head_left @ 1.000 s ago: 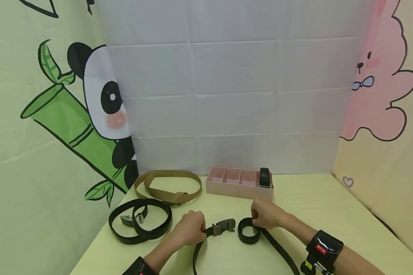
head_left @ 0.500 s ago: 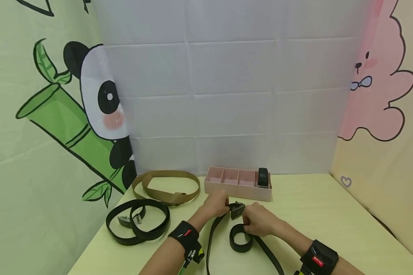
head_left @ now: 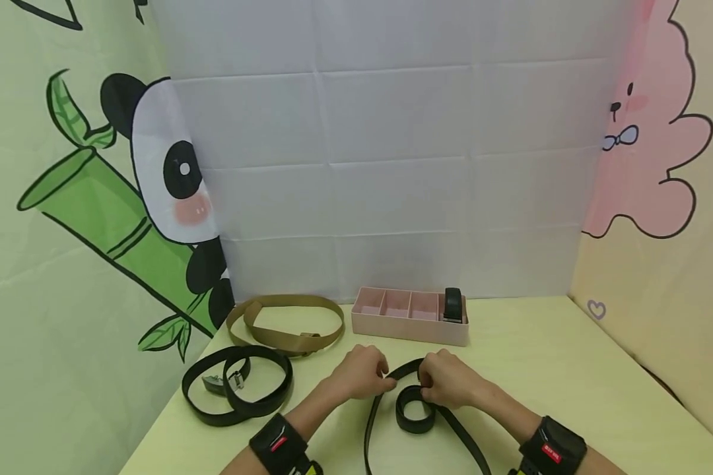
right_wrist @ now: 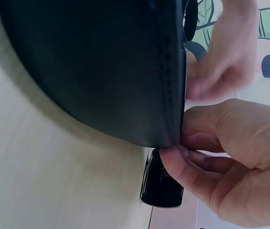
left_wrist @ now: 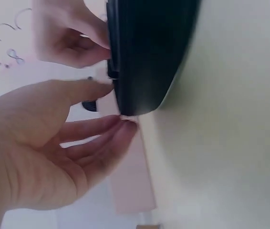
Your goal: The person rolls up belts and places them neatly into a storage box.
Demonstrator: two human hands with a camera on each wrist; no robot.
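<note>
My right hand (head_left: 451,379) pinches a black belt (head_left: 465,432) just above its small coil (head_left: 414,410). A strap (head_left: 405,369) of this belt arches from the right fingers leftward to my left hand (head_left: 359,371), then runs down toward the near side of the table. In the left wrist view, the left thumb touches the dark belt (left_wrist: 149,57) and the fingertips lie at its lower edge, with a gap between thumb and fingers. The right wrist view shows a shiny black piece (right_wrist: 163,183) by the right fingertips; which part it is, I cannot tell. The buckle is hidden in the head view.
A pink divided box (head_left: 410,326) stands at the back, a rolled black belt (head_left: 453,305) in its right compartment. At the left lie a tan belt (head_left: 300,342) and a looped black belt (head_left: 193,396) with a metal buckle. Printed cloths surround the yellow table (head_left: 529,356).
The left hand brought the buckle end rightward to the right hand, then drew back left and loosened. The buckle has gone from sight; a strap now arches between the hands.
</note>
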